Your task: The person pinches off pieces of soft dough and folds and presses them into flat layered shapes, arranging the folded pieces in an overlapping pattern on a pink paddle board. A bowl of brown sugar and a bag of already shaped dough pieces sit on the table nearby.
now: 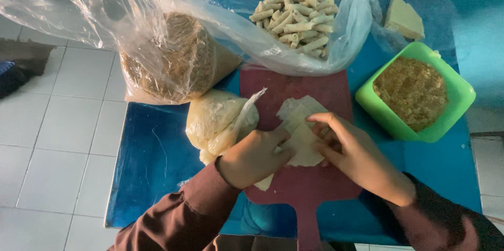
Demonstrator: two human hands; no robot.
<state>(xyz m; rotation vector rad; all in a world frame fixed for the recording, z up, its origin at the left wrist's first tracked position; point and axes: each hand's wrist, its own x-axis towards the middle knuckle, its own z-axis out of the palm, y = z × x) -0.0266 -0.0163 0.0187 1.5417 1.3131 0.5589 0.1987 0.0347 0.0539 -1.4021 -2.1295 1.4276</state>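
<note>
The wrapper (302,135), a pale thin sheet, lies on the maroon board (315,183) at the middle of the blue desk (152,162), under both your hands. It looks light, limp and easy to tear, so take it by an edge or corner with flat fingertips rather than pinching hard. Your left hand (254,156) is curled, its fingers pressing the wrapper's left edge; your right hand (352,151) lays bent fingers on top. A green tub (457,86) of filling sits to the right.
</note>
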